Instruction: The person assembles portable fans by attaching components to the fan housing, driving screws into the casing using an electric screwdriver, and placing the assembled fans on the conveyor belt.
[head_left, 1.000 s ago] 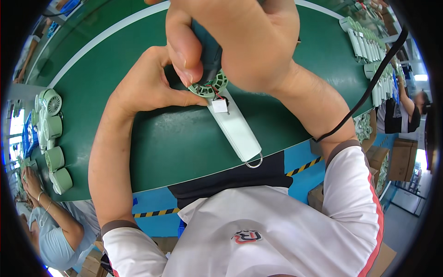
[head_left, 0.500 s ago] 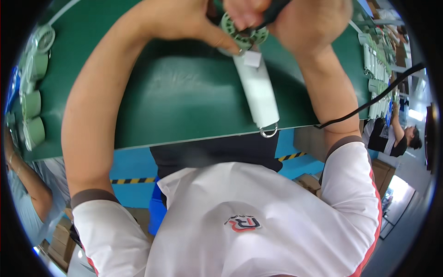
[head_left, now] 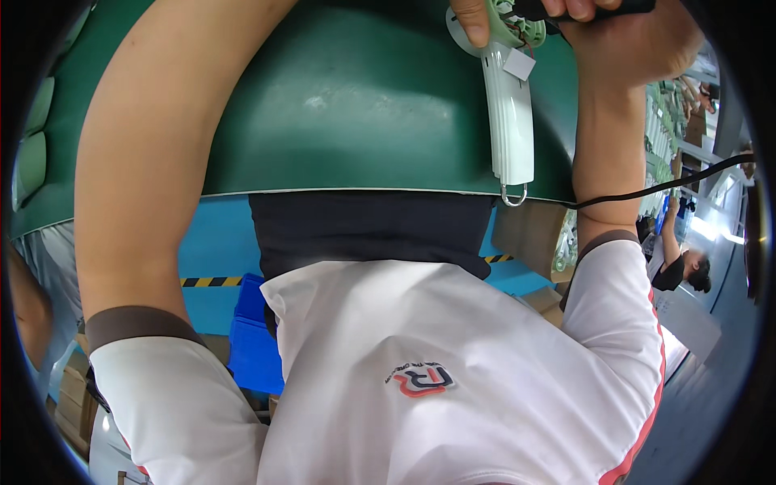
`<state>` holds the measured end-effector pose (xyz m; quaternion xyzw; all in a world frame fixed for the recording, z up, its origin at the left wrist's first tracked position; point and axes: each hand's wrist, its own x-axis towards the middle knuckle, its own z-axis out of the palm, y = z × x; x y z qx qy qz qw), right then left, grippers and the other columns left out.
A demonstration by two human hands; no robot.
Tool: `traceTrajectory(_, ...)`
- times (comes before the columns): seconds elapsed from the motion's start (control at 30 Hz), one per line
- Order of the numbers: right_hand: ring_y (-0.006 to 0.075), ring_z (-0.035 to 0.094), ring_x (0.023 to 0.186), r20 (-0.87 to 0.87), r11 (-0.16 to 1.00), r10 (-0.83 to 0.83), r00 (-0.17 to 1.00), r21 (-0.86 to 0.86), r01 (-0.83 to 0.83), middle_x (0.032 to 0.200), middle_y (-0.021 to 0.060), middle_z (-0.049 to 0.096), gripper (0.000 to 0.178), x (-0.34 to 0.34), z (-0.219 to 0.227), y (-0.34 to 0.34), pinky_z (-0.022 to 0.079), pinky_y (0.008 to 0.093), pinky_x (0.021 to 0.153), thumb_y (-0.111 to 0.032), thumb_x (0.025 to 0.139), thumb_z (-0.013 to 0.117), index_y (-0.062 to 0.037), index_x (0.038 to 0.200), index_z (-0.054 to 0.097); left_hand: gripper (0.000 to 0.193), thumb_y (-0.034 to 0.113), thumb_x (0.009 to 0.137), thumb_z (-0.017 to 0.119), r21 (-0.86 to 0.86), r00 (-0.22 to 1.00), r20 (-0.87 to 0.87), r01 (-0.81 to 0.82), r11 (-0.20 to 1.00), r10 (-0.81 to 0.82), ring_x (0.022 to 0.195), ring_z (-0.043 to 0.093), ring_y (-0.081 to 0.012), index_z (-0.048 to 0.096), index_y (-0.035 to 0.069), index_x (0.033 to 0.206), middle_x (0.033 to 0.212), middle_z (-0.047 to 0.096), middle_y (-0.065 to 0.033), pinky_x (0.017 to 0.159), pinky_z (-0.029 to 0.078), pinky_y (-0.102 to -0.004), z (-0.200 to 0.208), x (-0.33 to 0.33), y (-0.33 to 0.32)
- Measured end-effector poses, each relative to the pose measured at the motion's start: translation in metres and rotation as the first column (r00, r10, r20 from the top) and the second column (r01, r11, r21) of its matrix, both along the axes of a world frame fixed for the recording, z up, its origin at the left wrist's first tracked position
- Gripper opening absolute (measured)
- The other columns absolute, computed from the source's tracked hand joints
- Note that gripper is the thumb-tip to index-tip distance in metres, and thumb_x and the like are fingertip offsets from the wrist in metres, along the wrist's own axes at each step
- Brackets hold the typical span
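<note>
A handheld fan [head_left: 511, 121] with a white handle and pale green head lies near the front edge of the green table, its metal loop reaching just over the edge. Its head [head_left: 505, 24] is opened, showing thin wires inside, and a small white square piece [head_left: 519, 65] sits at the neck. My left hand [head_left: 471, 20] grips the head; only the thumb shows, the other fingers being outside the picture. Closed around a black tool [head_left: 618, 8] is my right hand [head_left: 626, 50], to the right of the fan head. The tool's tip and exact kind cannot be made out.
A black cable [head_left: 663, 187] runs from the right past my right forearm. Pale green round parts [head_left: 31, 166] stand along the table's left edge. Blue bins [head_left: 255, 343] and cardboard boxes are below the table. Another person [head_left: 683, 267] is at the far right.
The fan has shifted right and up in the picture, partly with the view. The black tool, earlier over the green ring of the head, is now to its right.
</note>
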<state>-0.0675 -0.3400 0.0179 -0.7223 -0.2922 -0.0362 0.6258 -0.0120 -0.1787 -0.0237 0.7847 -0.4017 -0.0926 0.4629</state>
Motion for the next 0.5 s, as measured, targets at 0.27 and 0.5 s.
traceTrajectory(0.27, 0.0147, 0.042, 0.039, -0.018, 0.985, -0.166, 0.986, 0.037, 0.167, 0.056, 0.0026, 0.044, 0.044, 0.005, 0.015, -0.008, 0.042, 0.0290, 0.039, -0.044, 0.112, 0.038, -0.0042, 0.114, 0.058, 0.051, 0.019, 0.064, 0.098, 0.086, 1.000, 0.009, -0.004, 0.996, 0.003, 0.087, 0.071, -0.0191, 0.079, 0.006, 0.110, 0.101, 0.079, -0.0100, 0.082, 0.055, -0.0318, 0.014, 0.004, -0.003)
traceTrajectory(0.5, 0.0190, 0.044, 0.040, 0.110, 0.127, 0.915, 0.387, 0.834, -0.537, 0.054, 0.0079, 0.045, 0.044, 0.073, 0.003, -0.021, 0.043, 0.0334, 0.041, -0.037, 0.113, 0.036, 0.0029, 0.116, 0.054, 0.056, 0.021, 0.063, 0.099, -0.012, 0.999, 0.012, -0.030, 0.999, 0.030, 0.086, 0.068, -0.0180, 0.073, 0.001, 0.109, 0.096, 0.074, -0.0090, 0.081, 0.054, -0.0312, -0.010, 0.006, -0.013)
